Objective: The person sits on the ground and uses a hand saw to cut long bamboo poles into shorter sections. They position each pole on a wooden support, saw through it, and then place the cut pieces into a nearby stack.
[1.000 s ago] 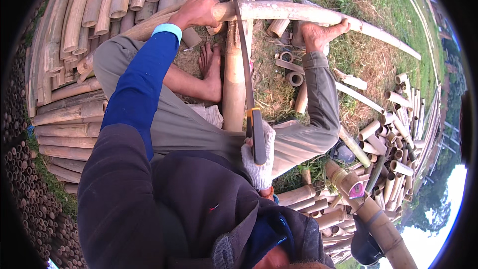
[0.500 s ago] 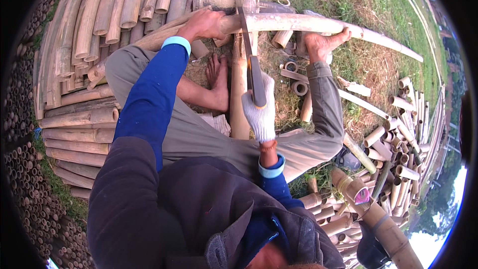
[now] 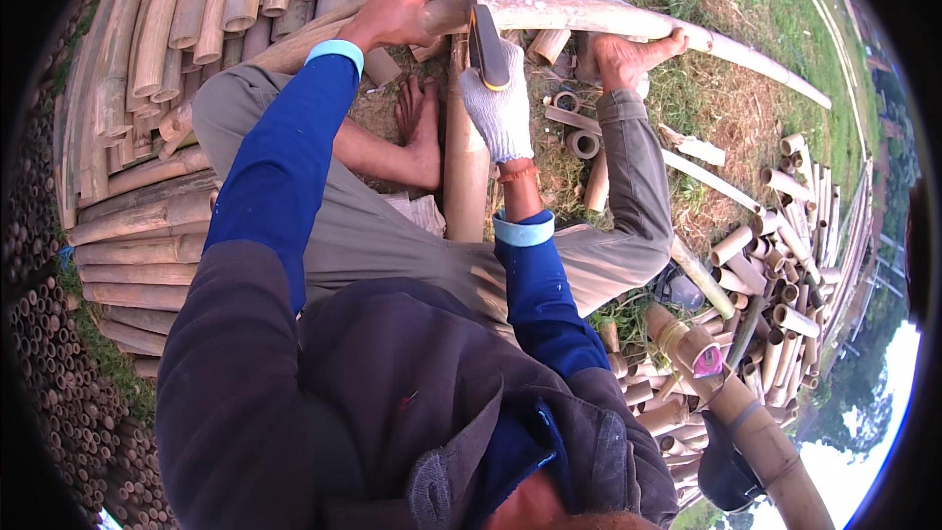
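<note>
A long bamboo pole (image 3: 589, 16) lies crosswise in front of me over an upright-running bamboo post (image 3: 463, 157). My left hand (image 3: 394, 18), bare, is wrapped round the pole left of the saw. My right hand (image 3: 497, 110), in a white knitted glove, grips the handle of a handsaw (image 3: 488, 51), dark with a yellow edge. The saw's blade crosses the pole just right of my left hand; how deep it sits in the bamboo cannot be made out. My bare right foot (image 3: 628, 61) presses against the pole farther right.
Stacked bamboo poles (image 3: 147, 250) fill the left side, with more cut lengths (image 3: 240, 0) beyond. Short bamboo pieces (image 3: 775, 265) lie heaped at the right. A thick bamboo pole with a pink item (image 3: 706, 361) slants at lower right. Bamboo rings (image 3: 583, 144) lie by my foot.
My right hand has pushed the saw forward, away from my body, with the arm stretching out. My left hand still holds the pole, and the whole view has shifted slightly.
</note>
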A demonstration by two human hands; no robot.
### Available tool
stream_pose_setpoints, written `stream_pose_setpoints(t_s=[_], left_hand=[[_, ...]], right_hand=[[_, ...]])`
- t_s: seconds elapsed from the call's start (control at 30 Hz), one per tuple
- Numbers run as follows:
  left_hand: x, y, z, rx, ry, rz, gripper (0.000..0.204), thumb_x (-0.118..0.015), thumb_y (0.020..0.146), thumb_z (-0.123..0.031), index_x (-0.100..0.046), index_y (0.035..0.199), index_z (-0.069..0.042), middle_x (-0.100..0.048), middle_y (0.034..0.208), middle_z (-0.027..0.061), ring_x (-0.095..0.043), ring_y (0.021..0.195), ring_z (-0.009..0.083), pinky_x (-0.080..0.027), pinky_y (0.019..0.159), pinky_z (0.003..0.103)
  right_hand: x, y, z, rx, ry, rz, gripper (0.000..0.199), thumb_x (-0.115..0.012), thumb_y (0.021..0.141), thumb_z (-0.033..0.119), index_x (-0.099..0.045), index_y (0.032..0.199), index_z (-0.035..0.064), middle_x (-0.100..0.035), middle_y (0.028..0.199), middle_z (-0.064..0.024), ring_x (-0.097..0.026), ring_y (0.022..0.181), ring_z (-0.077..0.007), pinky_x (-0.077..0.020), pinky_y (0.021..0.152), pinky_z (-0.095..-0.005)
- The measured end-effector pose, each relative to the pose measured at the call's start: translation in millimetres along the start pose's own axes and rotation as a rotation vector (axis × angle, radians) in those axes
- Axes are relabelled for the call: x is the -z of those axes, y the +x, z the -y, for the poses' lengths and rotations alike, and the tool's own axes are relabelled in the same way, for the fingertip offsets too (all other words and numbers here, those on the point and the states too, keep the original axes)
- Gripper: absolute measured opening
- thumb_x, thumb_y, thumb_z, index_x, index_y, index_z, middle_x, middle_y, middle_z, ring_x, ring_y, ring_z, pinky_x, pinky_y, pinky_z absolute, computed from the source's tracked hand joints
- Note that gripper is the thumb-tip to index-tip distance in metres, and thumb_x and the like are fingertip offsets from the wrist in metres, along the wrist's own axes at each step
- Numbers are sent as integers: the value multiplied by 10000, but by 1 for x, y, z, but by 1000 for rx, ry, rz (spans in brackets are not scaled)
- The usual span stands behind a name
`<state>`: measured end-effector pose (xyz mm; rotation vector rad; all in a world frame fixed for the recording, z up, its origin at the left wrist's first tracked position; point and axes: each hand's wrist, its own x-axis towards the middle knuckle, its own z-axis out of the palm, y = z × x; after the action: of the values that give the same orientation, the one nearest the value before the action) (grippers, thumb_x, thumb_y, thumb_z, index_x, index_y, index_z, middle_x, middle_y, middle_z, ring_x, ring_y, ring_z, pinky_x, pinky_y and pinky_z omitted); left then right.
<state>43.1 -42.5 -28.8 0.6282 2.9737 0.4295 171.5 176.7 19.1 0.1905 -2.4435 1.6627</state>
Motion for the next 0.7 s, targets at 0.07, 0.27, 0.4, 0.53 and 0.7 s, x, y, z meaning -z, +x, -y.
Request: stream_pose_setpoints(t_s=[0.07, 0.27, 0.4, 0.53, 0.7], left_hand=[[3, 23, -7, -57, -44, -23, 855, -904, 706, -444, -691, 1420, -25, -790, 1080, 290, -751, 1078, 474, -594, 1010, 539], [4, 10, 1, 70, -93, 70, 835, -924, 687, -447, -705, 1368, -17, -798, 1069, 274, -758, 1054, 468, -599, 972, 535], [2, 6, -18, 61, -80, 59, 788, -917, 689, -430, -715, 1329, -18, -801, 1056, 263, -760, 1038, 465, -604, 952, 531], [17, 16, 7, 11, -49, -1, 780, -906, 676, -414, -717, 1319, -15, -794, 1066, 264, -751, 1063, 459, -599, 960, 534], [13, 16, -4, -20, -110, 57, 813, -898, 708, -429, -703, 1367, 4, -792, 1096, 298, -759, 1077, 474, -600, 997, 538]], right_hand=[[45, -78, 34, -91, -108, 17, 567, -685, 912, 9, -521, 1455, -18, -628, 1310, -210, -655, 1213, -350, -522, 1083, -428], [97, -197, 76, -203, -297, 126, 639, -584, 878, -21, -500, 1512, -24, -597, 1315, -163, -627, 1036, -257, -526, 1033, -384], [36, -36, 8, -262, 30, 77, 447, -717, 953, 59, -559, 1368, 21, -649, 1153, -152, -652, 1023, -272, -547, 974, -400], [7, -5, 8, -107, -16, 32, 430, -746, 963, 82, -553, 1343, 22, -652, 1175, -176, -654, 1048, -318, -543, 991, -405], [81, -201, 65, -293, -190, 83, 680, -572, 855, -84, -487, 1527, -28, -583, 1341, -157, -632, 1030, -241, -530, 1018, -366]])
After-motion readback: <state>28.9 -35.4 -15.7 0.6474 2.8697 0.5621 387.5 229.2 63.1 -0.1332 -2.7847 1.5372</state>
